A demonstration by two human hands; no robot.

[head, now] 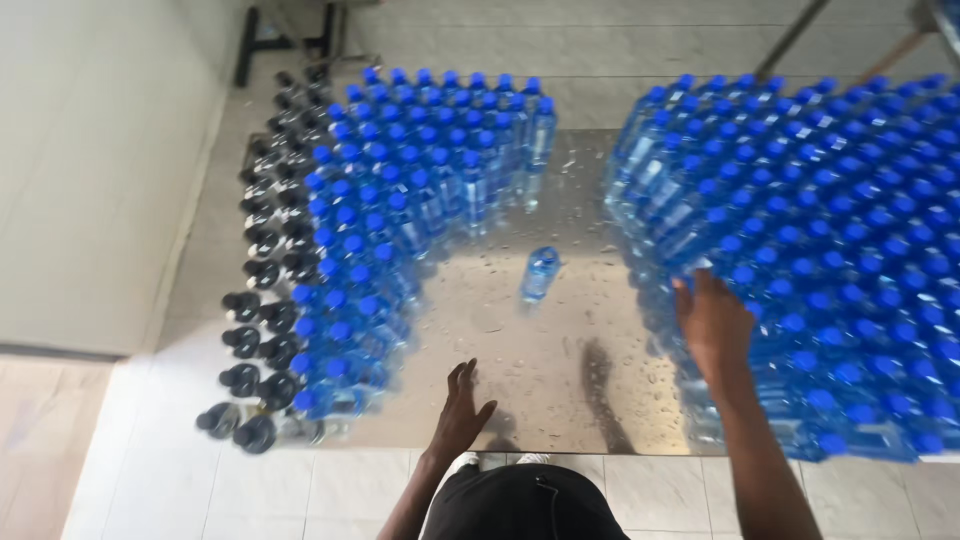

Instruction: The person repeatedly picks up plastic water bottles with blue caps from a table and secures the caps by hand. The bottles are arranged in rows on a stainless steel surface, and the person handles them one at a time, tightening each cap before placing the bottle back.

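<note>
Blue-capped clear bottles [830,260], upright, densely packed, right of a lone fallen bottle [540,273] at the wet desk's [540,370] centre.

One bottle [540,273] stands on the table [520,350] between bottle groups.

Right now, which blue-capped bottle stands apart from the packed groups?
The lone blue-capped bottle in the middle of the wet metal table, standing in the open gap between the left block and right block, touching neither.

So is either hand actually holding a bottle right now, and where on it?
Neither hand grips a bottle. The left hand hovers open over the wet steel table. The right hand rests against the edge of the blue-capped bottles, fingers spread over the caps.
</note>
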